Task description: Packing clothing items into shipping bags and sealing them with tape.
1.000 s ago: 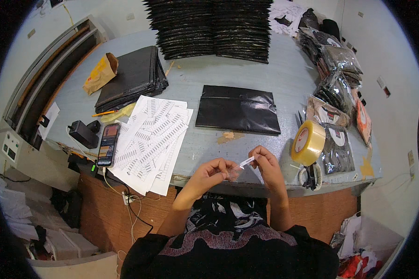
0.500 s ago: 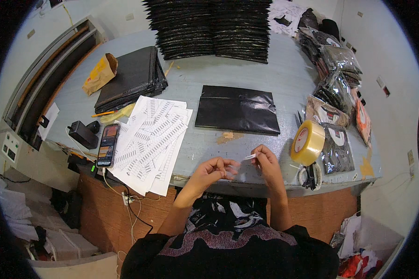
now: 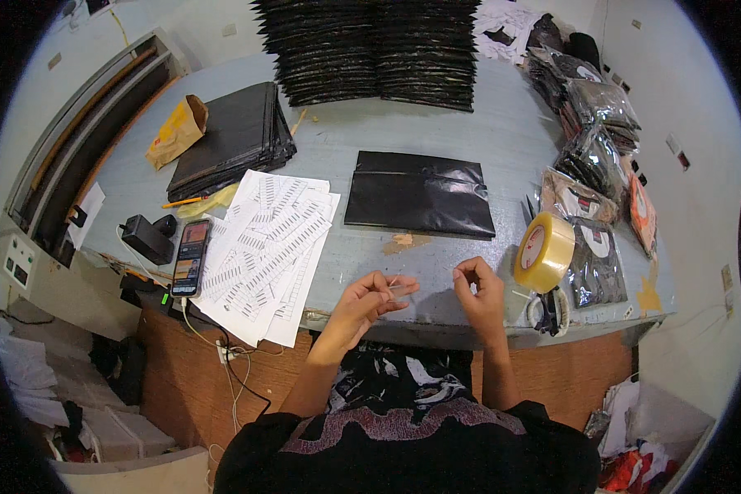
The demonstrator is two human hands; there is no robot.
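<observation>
Pinching a small pale piece [image 3: 403, 290] between thumb and fingertips, the left hand [image 3: 364, 305] is above the near edge of the grey table [image 3: 420, 128], its lower fingers loosely extended. The piece sticks out past the fingertips toward the right, its outline blurred. The right hand [image 3: 481, 295] is a little apart from it, fingers curled and thumb close to the forefinger; at this angle I cannot tell whether anything sits between them.

To the right, scissor handles [image 3: 563, 313] lie just nearer than a roll of clear tape [image 3: 545, 252]. To the left, a phone [image 3: 192, 257] with a cable in its lower end rests beside overlapping printed sheets [image 3: 276, 239].

Beyond the hands, a flat, shiny black packet [image 3: 420, 193] lies mid-table. Clear-wrapped packages [image 3: 598, 160] line the right side; at the left, a brown paper bag [image 3: 178, 132] rests against a flat black stack [image 3: 235, 136]. Farthest back rise two tall piles of glossy black bags [image 3: 375, 53], side by side.
</observation>
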